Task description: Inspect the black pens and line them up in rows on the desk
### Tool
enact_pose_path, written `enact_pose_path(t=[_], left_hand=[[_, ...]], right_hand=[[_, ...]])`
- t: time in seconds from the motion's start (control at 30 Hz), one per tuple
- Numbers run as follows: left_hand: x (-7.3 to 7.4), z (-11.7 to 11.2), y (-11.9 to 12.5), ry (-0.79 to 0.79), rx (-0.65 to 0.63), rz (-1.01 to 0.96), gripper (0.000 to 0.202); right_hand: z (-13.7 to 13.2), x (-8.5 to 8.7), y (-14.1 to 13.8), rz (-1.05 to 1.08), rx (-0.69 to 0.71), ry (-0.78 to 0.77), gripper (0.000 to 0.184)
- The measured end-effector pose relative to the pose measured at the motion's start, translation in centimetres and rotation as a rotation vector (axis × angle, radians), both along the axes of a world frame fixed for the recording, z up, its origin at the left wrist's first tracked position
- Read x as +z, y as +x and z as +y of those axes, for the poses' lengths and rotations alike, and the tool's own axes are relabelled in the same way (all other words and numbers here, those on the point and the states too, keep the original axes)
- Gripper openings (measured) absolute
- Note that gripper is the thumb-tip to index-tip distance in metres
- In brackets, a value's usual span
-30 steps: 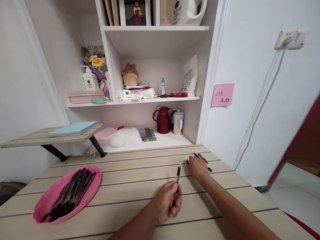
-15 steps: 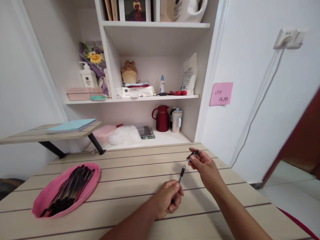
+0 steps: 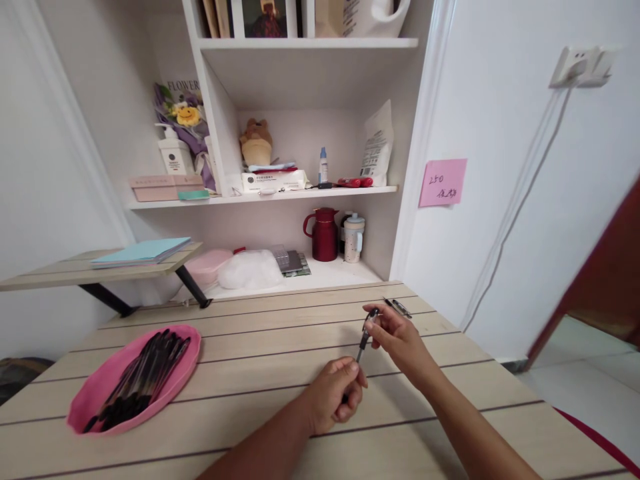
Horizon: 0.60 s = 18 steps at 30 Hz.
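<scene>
My left hand (image 3: 336,393) is closed around the barrel of a gel pen (image 3: 362,347), which points up and away with its black grip showing. At the pen's upper end, my right hand (image 3: 397,337) pinches a black-and-clear pen cap (image 3: 370,317) between thumb and fingers. The cap sits over the tip; how far it is pushed on cannot be told. Beyond my right hand, a few small dark and clear pen parts (image 3: 400,307) lie on the wooden table (image 3: 260,360). To the left, a pink tray (image 3: 189,363) holds several black pens (image 3: 143,380).
A small raised stand (image 3: 40,272) with light-blue paper (image 3: 143,251) is at the back left. Behind the table, a white shelf (image 3: 310,43) holds a red jug (image 3: 325,235) and a pale cup (image 3: 353,239). On the right wall hangs a pink note (image 3: 443,183).
My right hand has moved left and slightly down, bringing the cap from beside the pen onto its tip. The pen parts behind that hand now show. My left hand stays put.
</scene>
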State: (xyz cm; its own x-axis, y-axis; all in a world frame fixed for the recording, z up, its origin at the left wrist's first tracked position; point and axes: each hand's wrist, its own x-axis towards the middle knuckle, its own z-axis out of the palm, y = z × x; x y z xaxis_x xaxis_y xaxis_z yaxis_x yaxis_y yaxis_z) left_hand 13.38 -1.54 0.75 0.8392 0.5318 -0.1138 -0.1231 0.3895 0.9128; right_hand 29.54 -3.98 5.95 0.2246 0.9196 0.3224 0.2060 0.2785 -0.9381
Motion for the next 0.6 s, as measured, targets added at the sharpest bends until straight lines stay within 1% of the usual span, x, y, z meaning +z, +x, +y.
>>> enact_pose_path(t=[0.1, 0.2, 0.33, 0.6], left_hand=[[-0.1, 0.0, 0.0, -0.002, 0.000, -0.005, 0.034], [-0.2, 0.0, -0.1, 0.014, -0.004, -0.007, 0.033], [-0.3, 0.0, 0.0, 0.036, -0.014, -0.024, 0.033], [-0.1, -0.1, -0.1, 0.034, 0.010, -0.029, 0.033]], right_hand=[[-0.2, 0.1, 0.1, -0.032, -0.002, -0.014, 0.038], [-0.4, 0.3, 0.3, -0.045, -0.036, -0.040, 0.035], [-0.5, 0.5, 0.1, -0.016, -0.033, -0.045, 0.031], [0.0, -0.5, -0.7, 0.025, 0.033, -0.048, 0.027]])
